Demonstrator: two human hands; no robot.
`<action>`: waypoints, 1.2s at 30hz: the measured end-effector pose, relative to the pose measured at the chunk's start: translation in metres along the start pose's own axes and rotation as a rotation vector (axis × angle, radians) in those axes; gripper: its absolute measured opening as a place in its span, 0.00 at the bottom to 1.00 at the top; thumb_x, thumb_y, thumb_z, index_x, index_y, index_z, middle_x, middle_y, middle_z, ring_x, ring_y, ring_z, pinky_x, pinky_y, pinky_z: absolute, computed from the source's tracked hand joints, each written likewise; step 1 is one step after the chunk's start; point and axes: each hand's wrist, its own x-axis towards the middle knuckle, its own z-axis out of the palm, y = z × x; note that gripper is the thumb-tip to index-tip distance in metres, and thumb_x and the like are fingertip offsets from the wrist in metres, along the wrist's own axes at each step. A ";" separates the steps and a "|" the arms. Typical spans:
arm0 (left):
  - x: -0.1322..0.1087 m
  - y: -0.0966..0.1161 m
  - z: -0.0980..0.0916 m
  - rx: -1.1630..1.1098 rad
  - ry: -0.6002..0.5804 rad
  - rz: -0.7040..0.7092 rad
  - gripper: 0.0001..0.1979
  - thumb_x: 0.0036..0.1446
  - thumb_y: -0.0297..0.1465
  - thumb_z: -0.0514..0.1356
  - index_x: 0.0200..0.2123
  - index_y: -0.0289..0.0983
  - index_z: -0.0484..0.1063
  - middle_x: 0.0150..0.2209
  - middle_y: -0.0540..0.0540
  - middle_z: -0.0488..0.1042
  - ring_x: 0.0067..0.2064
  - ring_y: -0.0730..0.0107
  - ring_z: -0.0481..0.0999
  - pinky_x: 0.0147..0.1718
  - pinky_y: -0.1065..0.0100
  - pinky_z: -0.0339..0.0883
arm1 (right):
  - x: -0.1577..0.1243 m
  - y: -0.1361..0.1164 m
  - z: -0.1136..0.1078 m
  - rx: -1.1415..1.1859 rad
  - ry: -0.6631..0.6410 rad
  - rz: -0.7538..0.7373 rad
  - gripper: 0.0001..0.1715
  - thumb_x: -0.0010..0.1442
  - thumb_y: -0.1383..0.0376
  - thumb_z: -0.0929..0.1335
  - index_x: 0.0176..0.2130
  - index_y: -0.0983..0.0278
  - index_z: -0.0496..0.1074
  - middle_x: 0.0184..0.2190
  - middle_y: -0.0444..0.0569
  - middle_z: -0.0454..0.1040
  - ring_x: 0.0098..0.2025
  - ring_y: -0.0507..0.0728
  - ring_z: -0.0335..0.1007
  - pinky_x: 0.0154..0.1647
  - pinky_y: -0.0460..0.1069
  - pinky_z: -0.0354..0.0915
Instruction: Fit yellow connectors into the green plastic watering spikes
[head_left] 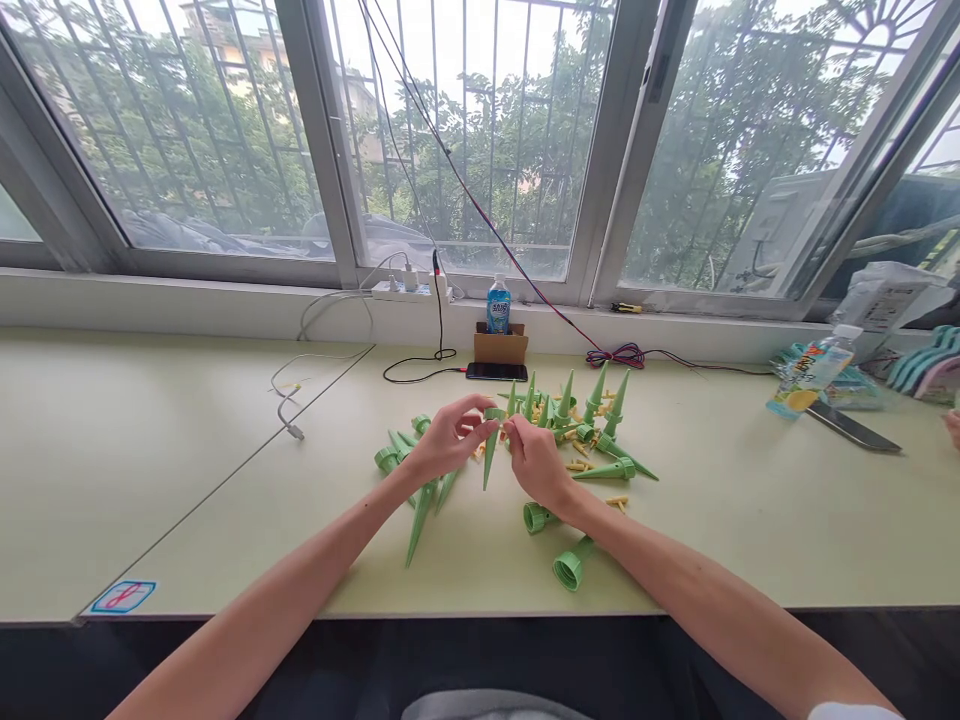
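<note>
The left hand (450, 438) has its thumb and fingers closed on the collar of a green plastic spike (490, 460), which hangs between the two hands with its tip pointing down. The right hand (536, 455) is curled, thumb and forefinger pinched together at the collar's side on a small yellow peg, mostly covered by the fingertips.

Just left of and below the grip, partly behind the left wrist, lies a loose cluster of green spikes (422, 520). Beyond the right hand and to its right, several upright spikes (616, 405) stand tips up, with yellow valve pegs (616, 502) scattered among and near them. Right of the right hand, one spike lies on its side (607, 470); nearer the person, beside the right forearm, two more lie with ribbed, hollow collars showing (568, 572).

Straight beyond the grip, a black phone (496, 371) lies in front of a cardboard box (501, 348), with a blue-labelled bottle (498, 305) behind. Well to the right, a tilted drink bottle (814, 370) is near a dark flat device (855, 427). All the spikes are on the pale table (712, 530), except the held one.
</note>
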 end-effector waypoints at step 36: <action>0.003 0.008 0.001 -0.246 -0.068 -0.169 0.20 0.56 0.43 0.63 0.46 0.37 0.65 0.31 0.50 0.69 0.23 0.79 0.68 0.20 0.73 0.67 | -0.002 -0.007 0.000 0.050 0.037 0.081 0.19 0.71 0.57 0.55 0.30 0.61 0.58 0.20 0.40 0.59 0.21 0.50 0.52 0.25 0.45 0.50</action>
